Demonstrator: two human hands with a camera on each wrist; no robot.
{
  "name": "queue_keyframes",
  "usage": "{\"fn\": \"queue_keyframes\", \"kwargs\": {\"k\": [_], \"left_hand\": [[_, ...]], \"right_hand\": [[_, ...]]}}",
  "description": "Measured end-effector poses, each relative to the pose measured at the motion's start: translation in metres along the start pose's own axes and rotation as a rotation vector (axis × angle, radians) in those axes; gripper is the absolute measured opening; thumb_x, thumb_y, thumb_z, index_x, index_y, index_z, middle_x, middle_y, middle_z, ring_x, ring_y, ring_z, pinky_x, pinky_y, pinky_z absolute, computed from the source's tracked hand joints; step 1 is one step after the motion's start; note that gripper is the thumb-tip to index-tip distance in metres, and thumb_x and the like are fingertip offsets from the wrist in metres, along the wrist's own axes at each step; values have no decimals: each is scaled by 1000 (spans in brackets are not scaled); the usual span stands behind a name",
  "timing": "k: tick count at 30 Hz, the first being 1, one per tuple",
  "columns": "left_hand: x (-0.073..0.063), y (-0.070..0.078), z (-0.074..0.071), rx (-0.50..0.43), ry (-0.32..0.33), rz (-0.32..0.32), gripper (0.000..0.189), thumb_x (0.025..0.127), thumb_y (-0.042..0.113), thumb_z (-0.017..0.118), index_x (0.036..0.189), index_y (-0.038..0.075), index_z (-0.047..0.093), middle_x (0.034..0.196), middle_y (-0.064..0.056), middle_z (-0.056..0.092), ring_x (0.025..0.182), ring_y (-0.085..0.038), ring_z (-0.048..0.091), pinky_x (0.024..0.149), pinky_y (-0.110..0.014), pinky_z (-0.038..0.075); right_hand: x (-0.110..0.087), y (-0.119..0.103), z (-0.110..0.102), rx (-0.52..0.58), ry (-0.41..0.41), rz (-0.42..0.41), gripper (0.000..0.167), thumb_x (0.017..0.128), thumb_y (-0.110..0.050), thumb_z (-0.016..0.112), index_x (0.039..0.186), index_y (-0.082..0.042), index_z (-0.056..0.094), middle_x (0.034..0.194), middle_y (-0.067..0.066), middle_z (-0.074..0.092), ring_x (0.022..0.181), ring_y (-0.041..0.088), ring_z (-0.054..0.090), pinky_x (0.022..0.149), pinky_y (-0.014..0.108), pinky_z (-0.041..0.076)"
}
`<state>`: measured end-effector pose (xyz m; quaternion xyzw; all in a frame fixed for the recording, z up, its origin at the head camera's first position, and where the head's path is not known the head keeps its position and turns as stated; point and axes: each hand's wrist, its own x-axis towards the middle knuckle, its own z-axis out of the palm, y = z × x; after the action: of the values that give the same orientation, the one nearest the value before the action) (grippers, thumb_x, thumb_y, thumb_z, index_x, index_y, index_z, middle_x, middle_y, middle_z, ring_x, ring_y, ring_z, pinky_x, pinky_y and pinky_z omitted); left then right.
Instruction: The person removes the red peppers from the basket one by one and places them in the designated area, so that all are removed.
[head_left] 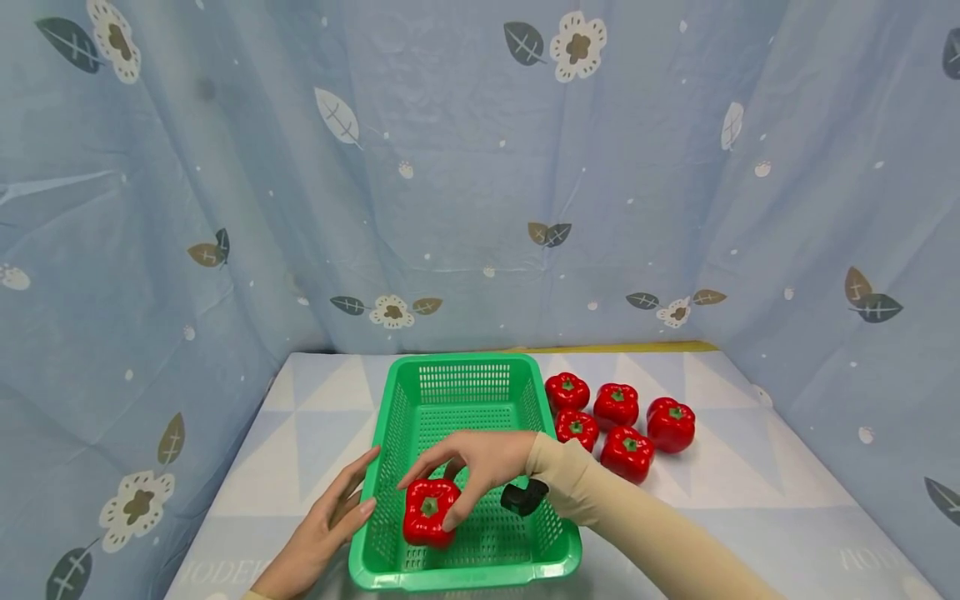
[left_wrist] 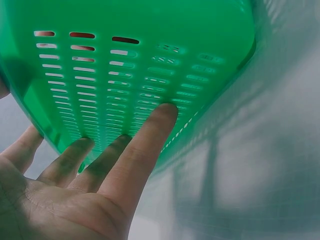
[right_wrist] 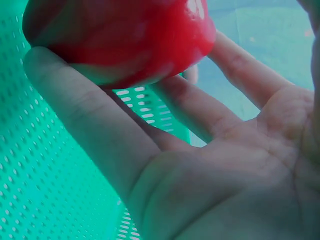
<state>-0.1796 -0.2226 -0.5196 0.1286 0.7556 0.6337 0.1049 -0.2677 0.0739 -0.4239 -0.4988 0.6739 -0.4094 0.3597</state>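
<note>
My right hand (head_left: 480, 467) grips a red bell pepper (head_left: 429, 510) by its sides, thumb at the near right and fingers across the far side. The pepper is over the near left part of a green plastic basket (head_left: 534, 400), stem facing up. In the right wrist view the pepper (right_wrist: 125, 40) sits between thumb and fingers, with the perforated basket wall behind. My left hand (head_left: 322, 525) is at the basket's left side, fingers straight. In the left wrist view its fingertips rest against the slotted outer wall (left_wrist: 160, 75), thumb up near the rim.
Several red bell peppers (head_left: 628, 454) stand in a loose group on the table just right of the basket. A patterned cloth (head_left: 750, 483) covers the table. Blue curtains (head_left: 480, 167) with leaf and flower prints hang behind and on both sides.
</note>
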Motion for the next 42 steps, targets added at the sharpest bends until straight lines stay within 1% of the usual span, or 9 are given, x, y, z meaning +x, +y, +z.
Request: {"fn": "queue_keyframes", "kwargs": {"k": [2, 4, 10, 15, 19, 24, 31, 37, 42], "left_hand": [[0, 0, 0, 7, 1, 7, 62, 117, 23, 55, 174, 32, 30, 181, -13, 16, 162, -54, 13, 119, -80, 29], [0, -1, 0, 11, 1, 14, 62, 117, 23, 55, 174, 32, 30, 181, -12, 16, 163, -54, 13, 120, -79, 29], [0, -1, 0, 7, 2, 17, 62, 117, 23, 55, 174, 32, 30, 180, -13, 16, 162, -56, 14, 118, -78, 34], [0, -1, 0, 4, -1, 18, 63, 118, 24, 55, 174, 32, 29, 181, -13, 15, 163, -54, 12, 120, -81, 27], [1, -2, -1, 3, -8, 20, 62, 118, 24, 54, 174, 31, 28, 181, -12, 14, 163, -53, 10, 121, -82, 22], [0, -1, -1, 9, -8, 9, 62, 118, 25, 53, 174, 33, 28, 181, -11, 13, 163, -53, 9, 121, -82, 23], [0, -1, -1, -6, -11, 0, 62, 119, 25, 53, 175, 32, 26, 182, -13, 11, 164, -53, 7, 121, -83, 20], [0, 0, -2, 13, -19, 8, 62, 119, 25, 51, 175, 31, 25, 182, -13, 11, 164, -53, 8, 122, -81, 21], [0, 1, -2, 13, -22, 8, 62, 119, 25, 51, 175, 30, 25, 182, -14, 11, 163, -53, 8, 122, -81, 22]], "right_hand": [[-3, -3, -3, -3, 11, -6, 66, 94, -17, 81, 155, -4, 60, 147, -11, 65, 131, 8, 62, 114, 35, 51], [-6, -6, -6, -5, 24, -10, 66, 94, -17, 81, 155, -6, 61, 146, -12, 65, 131, 10, 62, 113, 36, 52], [-16, -15, -14, -26, 83, -2, 64, 94, -16, 83, 154, -10, 63, 147, -9, 65, 128, 12, 65, 111, 37, 55], [-26, -24, -20, -39, 118, 2, 65, 93, -14, 84, 154, -10, 63, 147, -10, 65, 126, 15, 67, 107, 40, 59], [-33, -30, -25, -47, 148, -2, 65, 93, -14, 84, 154, -9, 63, 149, -5, 65, 124, 20, 68, 104, 43, 61], [-40, -36, -31, -80, 181, -25, 64, 94, -12, 83, 154, -8, 63, 150, -1, 65, 126, 25, 67, 105, 45, 60], [-52, -44, -40, -104, 207, -40, 64, 93, -12, 81, 154, -7, 62, 150, -1, 64, 127, 25, 67, 103, 46, 62], [-64, -49, -45, -28, 233, -44, 64, 94, -10, 80, 155, -7, 61, 150, 7, 64, 126, 30, 68, 99, 52, 63], [-76, -51, -48, 27, 266, -12, 63, 96, -7, 80, 156, -10, 61, 154, 7, 61, 131, 33, 65, 93, 55, 65]]}}
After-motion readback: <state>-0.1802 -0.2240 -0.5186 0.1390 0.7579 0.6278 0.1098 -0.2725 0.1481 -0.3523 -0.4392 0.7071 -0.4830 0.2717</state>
